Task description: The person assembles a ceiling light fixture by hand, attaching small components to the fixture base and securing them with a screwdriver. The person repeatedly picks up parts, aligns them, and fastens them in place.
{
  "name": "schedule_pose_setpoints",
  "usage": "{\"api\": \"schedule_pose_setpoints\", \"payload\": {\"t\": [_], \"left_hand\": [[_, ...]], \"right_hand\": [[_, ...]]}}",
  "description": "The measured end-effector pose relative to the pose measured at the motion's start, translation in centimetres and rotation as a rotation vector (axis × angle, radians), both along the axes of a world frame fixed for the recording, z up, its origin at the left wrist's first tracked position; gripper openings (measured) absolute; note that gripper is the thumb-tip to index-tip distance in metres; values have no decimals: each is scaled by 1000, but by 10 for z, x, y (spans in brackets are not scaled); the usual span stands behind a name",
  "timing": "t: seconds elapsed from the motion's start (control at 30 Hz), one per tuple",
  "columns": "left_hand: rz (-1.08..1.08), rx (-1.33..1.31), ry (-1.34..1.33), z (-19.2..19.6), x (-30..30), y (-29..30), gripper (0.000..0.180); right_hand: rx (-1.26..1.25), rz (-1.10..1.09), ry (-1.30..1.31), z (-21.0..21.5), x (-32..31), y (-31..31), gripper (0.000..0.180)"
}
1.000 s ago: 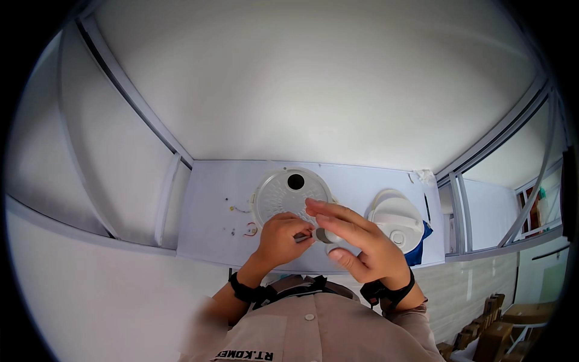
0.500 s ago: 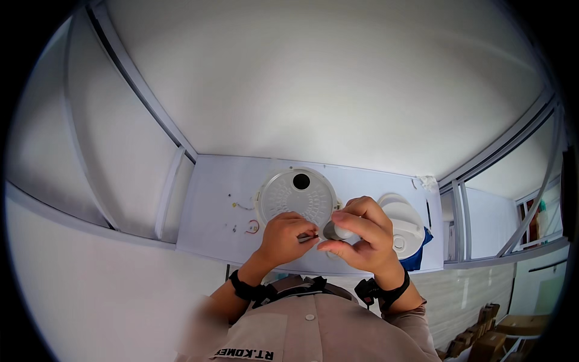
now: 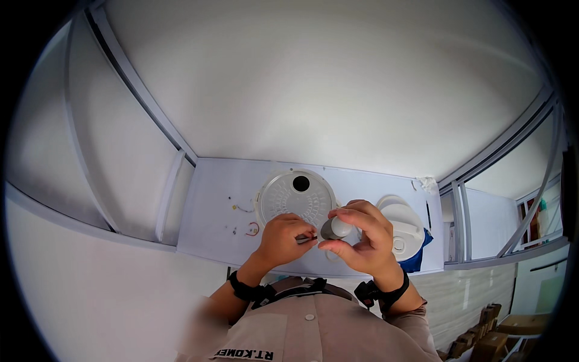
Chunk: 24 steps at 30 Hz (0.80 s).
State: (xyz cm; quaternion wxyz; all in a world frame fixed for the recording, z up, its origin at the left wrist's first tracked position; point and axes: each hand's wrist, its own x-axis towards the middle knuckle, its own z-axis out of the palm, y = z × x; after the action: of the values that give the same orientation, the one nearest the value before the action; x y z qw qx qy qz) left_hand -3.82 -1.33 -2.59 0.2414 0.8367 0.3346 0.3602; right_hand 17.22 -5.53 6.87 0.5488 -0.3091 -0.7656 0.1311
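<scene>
On the wearer's side of a round white disc [image 3: 292, 198], the left hand [image 3: 282, 240] pinches a thin dark piece [image 3: 305, 239], mostly hidden; the right hand [image 3: 371, 241], fingers curved, holds a partly covered grey-and-white rounded piece [image 3: 341, 228].

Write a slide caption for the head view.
Left hand pinches a thin dark piece; right hand curls around a rounded pale part at a white table.

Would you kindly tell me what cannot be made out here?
In the head view:
Dark piece: mostly hidden by the left hand.
Disc: near edge partly behind that hand.
Bits left of the disc: too small to identify.
Blue thing: partly covered by the white part.
Boxes: cut off by the lower edge.
</scene>
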Motion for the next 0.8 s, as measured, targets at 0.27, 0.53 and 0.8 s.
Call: {"api": "schedule_pose_setpoints", "payload": {"t": [0.27, 0.53, 0.8], "left_hand": [[-12, 13, 18, 3, 0, 2, 22], [-45, 37, -53, -1, -2, 3, 20], [-76, 93, -30, -4, -1, 2, 18]], "right_hand": [[-65, 19, 32, 3, -5, -4, 58], [-125, -97, 251, 27, -1, -6, 42], [-552, -400, -125, -47, 35, 28, 35]]}}
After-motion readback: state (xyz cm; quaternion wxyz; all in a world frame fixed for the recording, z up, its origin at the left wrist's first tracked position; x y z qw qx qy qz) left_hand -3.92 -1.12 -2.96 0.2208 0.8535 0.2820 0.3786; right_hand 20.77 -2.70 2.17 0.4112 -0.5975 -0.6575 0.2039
